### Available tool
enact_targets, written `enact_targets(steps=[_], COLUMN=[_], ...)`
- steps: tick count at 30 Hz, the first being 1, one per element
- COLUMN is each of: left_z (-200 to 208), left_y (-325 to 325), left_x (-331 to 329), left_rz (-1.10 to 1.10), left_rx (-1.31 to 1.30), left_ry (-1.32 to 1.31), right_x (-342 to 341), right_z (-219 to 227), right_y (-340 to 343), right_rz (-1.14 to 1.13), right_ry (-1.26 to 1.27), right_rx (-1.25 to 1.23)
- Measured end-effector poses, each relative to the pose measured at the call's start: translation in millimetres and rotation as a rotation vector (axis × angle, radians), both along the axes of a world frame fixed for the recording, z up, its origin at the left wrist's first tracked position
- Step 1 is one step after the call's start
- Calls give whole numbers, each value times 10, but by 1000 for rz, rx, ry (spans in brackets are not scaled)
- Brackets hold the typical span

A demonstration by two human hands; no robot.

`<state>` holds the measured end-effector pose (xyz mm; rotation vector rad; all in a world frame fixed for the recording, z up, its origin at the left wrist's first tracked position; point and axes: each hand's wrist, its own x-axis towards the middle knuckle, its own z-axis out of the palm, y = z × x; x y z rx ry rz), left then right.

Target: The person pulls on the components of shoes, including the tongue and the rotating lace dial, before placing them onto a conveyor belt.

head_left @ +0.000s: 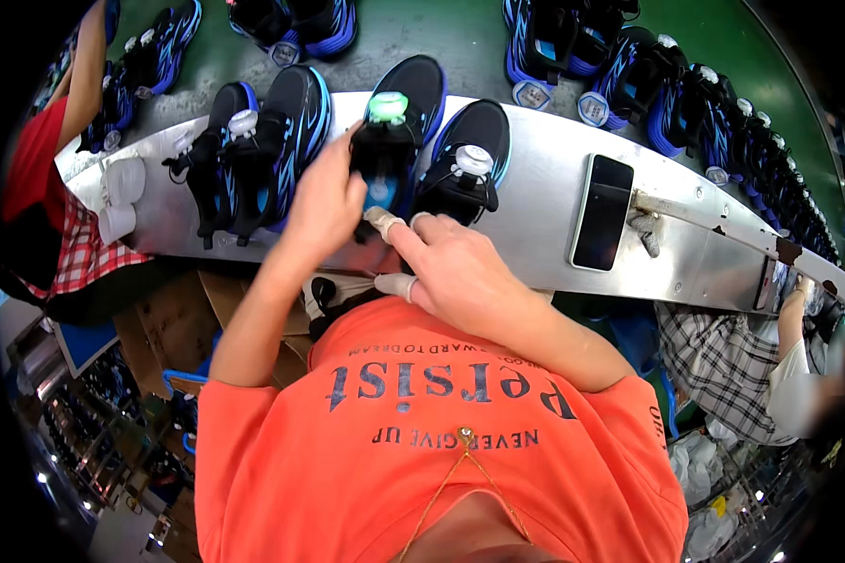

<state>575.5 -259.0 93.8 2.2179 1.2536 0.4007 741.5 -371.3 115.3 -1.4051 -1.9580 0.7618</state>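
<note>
A black and blue sneaker (421,89) with a green round dial (388,107) on its tongue lies in front of me, heel toward me. My left hand (324,202) is closed on its left side, with some fingertips hidden behind the shoe. Pale finger cots cover fingertips of my right hand (455,267). Its index finger reaches the heel opening, beside the blue insole (379,192), while the thumb stays apart, nearer my body. Just right of this shoe stands a matching sneaker (480,131) with a clear white dial (473,159).
Another pair of sneakers (291,103) stands to the left on the metal ledge (540,178), near white tape rolls (122,183). A phone (603,211) lies to the right. More shoes (671,103) line the green surface (441,23) beyond. Co-workers sit at both sides.
</note>
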Motion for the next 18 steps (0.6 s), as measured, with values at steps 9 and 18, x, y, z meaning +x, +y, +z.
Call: enact_targets(steps=[9,18], left_z=[160,-66], left_y=[-665,-444], left_x=[224,549], left_rz=[-24,217], left_rx=[76,27], left_ry=[-119,-260], right_x=[1176,964], right_z=[64,-84], right_y=[345,584], right_rz=[-10,89], right_ry=[131,374], right_rx=[-153,-363])
